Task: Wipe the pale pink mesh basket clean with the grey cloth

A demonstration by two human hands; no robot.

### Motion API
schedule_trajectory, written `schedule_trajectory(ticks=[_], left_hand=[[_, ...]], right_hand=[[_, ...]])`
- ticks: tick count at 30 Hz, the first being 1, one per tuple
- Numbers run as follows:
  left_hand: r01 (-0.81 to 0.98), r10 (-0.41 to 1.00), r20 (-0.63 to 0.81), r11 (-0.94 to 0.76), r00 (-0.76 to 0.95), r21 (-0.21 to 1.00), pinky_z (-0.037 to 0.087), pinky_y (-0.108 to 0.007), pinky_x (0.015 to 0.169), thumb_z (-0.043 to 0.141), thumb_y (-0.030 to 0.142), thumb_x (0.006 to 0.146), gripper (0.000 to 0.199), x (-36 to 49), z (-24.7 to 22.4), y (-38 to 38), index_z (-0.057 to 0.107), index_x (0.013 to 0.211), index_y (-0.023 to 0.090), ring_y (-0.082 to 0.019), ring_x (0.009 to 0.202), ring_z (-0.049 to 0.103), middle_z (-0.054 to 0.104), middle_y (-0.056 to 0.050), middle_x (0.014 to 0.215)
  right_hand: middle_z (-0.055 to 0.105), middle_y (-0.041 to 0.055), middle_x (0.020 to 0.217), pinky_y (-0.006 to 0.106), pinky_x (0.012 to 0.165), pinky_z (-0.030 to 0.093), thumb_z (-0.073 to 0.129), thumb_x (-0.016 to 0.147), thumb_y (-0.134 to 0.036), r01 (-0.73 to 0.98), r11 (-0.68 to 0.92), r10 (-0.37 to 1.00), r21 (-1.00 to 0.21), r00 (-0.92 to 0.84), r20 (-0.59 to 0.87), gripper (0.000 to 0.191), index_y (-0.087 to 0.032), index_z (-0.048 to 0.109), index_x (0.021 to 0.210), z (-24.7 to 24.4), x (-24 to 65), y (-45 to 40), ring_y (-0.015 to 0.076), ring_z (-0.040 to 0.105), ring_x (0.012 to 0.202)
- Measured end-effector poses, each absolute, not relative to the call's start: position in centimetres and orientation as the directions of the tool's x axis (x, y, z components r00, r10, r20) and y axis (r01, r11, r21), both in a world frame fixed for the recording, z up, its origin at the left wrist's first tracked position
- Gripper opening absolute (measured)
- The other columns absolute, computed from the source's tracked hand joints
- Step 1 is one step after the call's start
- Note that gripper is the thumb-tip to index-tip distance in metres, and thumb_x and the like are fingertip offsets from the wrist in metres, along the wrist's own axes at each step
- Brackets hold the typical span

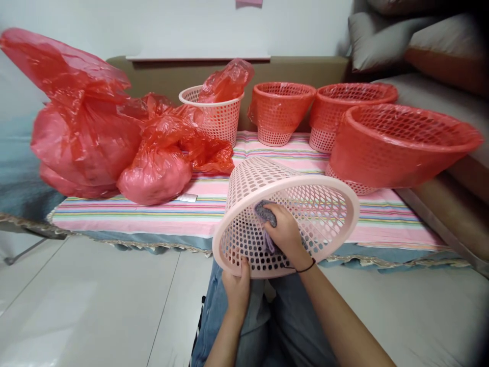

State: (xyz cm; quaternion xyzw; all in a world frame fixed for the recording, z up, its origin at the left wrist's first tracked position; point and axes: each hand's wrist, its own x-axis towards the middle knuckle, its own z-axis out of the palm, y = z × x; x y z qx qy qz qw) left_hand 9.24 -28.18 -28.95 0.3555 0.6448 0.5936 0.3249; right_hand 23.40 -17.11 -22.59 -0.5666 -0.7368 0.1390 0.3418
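A pale pink perforated plastic basket (252, 176) lies tilted across my knees, its round mouth facing me. My left hand (237, 285) grips its lower rim, with the thumb inside and the other fingers partly hidden behind the wall. Inside the basket, my right hand (284, 229) is closed on a grey cloth (265, 211). Part of the cloth hangs below the fingers, close to the inner wall. A dark band circles my right wrist.
On the striped cover (145, 219) stand several baskets lined with red bags, such as the near one (405, 153). Another pink basket (225, 120) holds a crumpled red bag (229, 81). Full red bags (84, 142) sit at left. Cushions (451, 46) are piled at right.
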Motion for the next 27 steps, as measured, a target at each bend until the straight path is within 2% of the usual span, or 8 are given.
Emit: schedule_trajectory(ticks=[3, 9, 15, 18, 20, 23, 27], left_hand=[[0.083, 0.851, 0.000, 0.051, -0.525, 0.995, 0.053, -0.048, 0.098, 0.068, 0.040, 0.076, 0.039, 9.2, -28.9, -28.2, 0.070, 0.106, 0.014, -0.033, 0.110, 0.068, 0.074, -0.015, 0.111], [0.059, 0.853, -0.020, 0.059, -0.522, 0.996, 0.051, -0.046, 0.101, 0.069, 0.040, 0.076, 0.042, 9.2, -29.1, -28.2, 0.069, 0.111, 0.015, -0.032, 0.114, 0.066, 0.073, -0.013, 0.115], [0.058, 0.855, -0.036, 0.077, -0.517, 0.995, 0.053, -0.047, 0.098, 0.069, 0.042, 0.076, 0.042, 9.1, -29.5, -28.3, 0.070, 0.108, 0.015, -0.033, 0.112, 0.067, 0.073, -0.015, 0.113], [0.075, 0.857, -0.011, 0.058, -0.516, 0.996, 0.051, -0.049, 0.102, 0.070, 0.040, 0.076, 0.044, 8.9, -29.7, -28.2, 0.069, 0.111, 0.015, -0.032, 0.114, 0.066, 0.072, -0.015, 0.116], [0.088, 0.860, -0.001, 0.053, -0.510, 0.995, 0.051, -0.050, 0.101, 0.071, 0.041, 0.075, 0.041, 8.9, -29.7, -28.2, 0.070, 0.107, 0.015, -0.033, 0.111, 0.067, 0.074, -0.014, 0.110], [0.100, 0.854, 0.018, 0.040, -0.520, 0.994, 0.053, -0.049, 0.099, 0.070, 0.041, 0.075, 0.038, 8.9, -29.7, -28.2, 0.070, 0.105, 0.016, -0.033, 0.109, 0.068, 0.074, -0.014, 0.108], [0.120, 0.859, 0.048, 0.016, -0.510, 0.993, 0.053, -0.049, 0.098, 0.070, 0.038, 0.075, 0.041, 8.7, -29.9, -28.4, 0.068, 0.110, 0.016, -0.032, 0.109, 0.068, 0.073, -0.014, 0.111]], right_hand=[[0.063, 0.0123, 0.125, 0.038, 0.105, 0.041, 0.052, 0.077, -0.012, 0.774, 0.303, 0.928, -0.556, -0.107, 0.356, 0.044, -0.014, 0.061, 0.120, -21.7, 23.8, -15.0, 0.0258, 0.056, 0.117], [0.060, 0.0130, 0.128, 0.041, 0.099, 0.042, 0.053, 0.083, -0.014, 0.913, 0.240, 0.960, -0.330, -0.171, 0.224, 0.042, -0.018, 0.061, 0.124, -21.7, 22.5, -12.4, 0.0291, 0.054, 0.112], [0.064, 0.0171, 0.119, 0.042, 0.094, 0.040, 0.053, 0.083, -0.007, 0.937, 0.215, 0.972, -0.276, -0.178, 0.151, 0.032, -0.012, 0.066, 0.111, -23.8, 21.2, -11.9, 0.0308, 0.052, 0.113], [0.066, 0.0164, 0.113, 0.040, 0.092, 0.041, 0.055, 0.081, -0.008, 0.934, 0.216, 0.975, -0.283, -0.191, 0.115, 0.029, -0.012, 0.067, 0.108, -24.2, 20.8, -12.1, 0.0288, 0.055, 0.109], [0.067, 0.0150, 0.112, 0.038, 0.092, 0.042, 0.058, 0.079, -0.011, 0.925, 0.227, 0.974, -0.306, -0.209, 0.089, 0.030, -0.013, 0.067, 0.108, -24.1, 20.6, -12.6, 0.0275, 0.058, 0.104], [0.069, 0.0095, 0.115, 0.034, 0.095, 0.043, 0.059, 0.078, -0.015, 0.896, 0.267, 0.963, -0.356, -0.261, 0.063, 0.034, -0.017, 0.067, 0.112, -23.6, 20.7, -14.8, 0.0241, 0.062, 0.102], [0.069, 0.0034, 0.117, 0.030, 0.097, 0.044, 0.056, 0.074, -0.012, 0.815, 0.289, 0.952, -0.502, -0.299, 0.062, 0.040, -0.021, 0.065, 0.113, -23.0, 21.3, -20.0, 0.0208, 0.062, 0.107]])
